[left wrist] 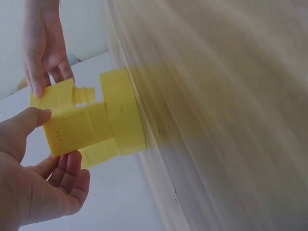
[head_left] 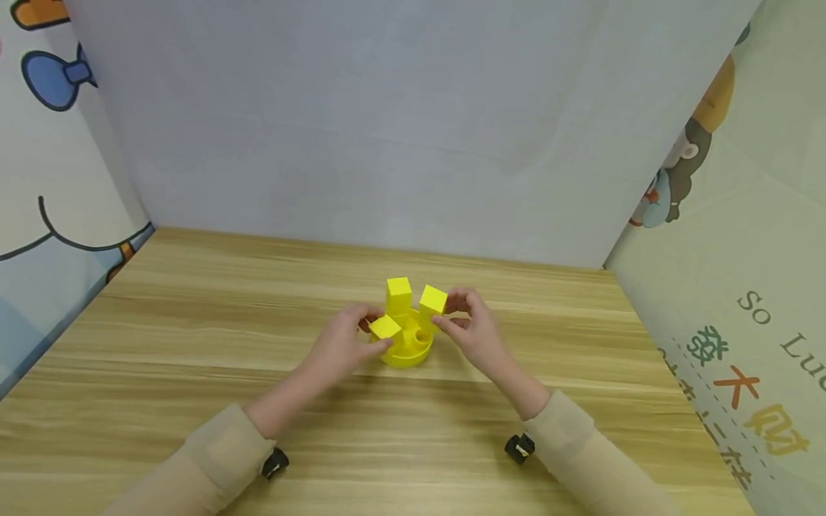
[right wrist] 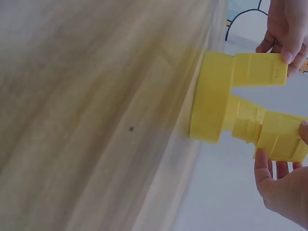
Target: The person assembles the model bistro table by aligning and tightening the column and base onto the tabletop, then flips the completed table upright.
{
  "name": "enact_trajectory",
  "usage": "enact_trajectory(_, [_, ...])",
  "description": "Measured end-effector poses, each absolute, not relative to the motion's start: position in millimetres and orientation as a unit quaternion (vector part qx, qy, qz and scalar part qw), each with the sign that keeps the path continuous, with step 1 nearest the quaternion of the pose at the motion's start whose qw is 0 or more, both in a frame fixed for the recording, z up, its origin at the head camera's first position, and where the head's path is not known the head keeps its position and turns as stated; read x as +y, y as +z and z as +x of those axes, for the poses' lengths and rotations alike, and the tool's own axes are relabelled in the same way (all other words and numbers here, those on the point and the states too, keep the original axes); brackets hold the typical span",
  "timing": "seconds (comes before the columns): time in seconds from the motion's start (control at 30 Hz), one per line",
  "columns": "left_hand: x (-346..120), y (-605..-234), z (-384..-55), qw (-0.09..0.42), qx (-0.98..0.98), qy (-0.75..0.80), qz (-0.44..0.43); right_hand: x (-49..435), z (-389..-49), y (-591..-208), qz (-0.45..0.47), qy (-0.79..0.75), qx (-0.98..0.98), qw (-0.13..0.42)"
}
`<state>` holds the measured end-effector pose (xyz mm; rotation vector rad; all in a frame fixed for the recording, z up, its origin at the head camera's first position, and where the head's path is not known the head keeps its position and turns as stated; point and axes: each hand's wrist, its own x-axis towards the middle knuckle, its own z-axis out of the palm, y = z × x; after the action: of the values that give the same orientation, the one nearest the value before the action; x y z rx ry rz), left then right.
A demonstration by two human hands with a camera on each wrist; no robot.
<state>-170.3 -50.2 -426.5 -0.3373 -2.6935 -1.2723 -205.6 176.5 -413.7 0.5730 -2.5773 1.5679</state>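
Observation:
A round yellow base sits on the table with yellow square-topped blocks on it. My left hand pinches the near-left block between thumb and fingers; in the left wrist view this block stands against the base. My right hand pinches the right-hand block by its sides. In the right wrist view that block sits at the outer end of a ridged, screw-like post, away from the base. Behind them rises a third block, untouched by either hand.
The wood-grain table extends on all sides of the base. A pale plain backdrop stands along its far edge, with printed panels at left and right. Each sleeve has a small black device at the wrist.

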Motion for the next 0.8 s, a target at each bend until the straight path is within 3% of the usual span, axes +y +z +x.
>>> enact_trajectory(0.3, [-66, -432, -184, 0.076, -0.883, -0.438, -0.150, 170, -209, -423, 0.193, 0.490, -0.850, 0.016])
enact_trajectory(0.8, [-86, -436, -210, 0.051, -0.878, -0.431, -0.205, 156, -207, -424, 0.193, 0.440, -0.877, 0.029])
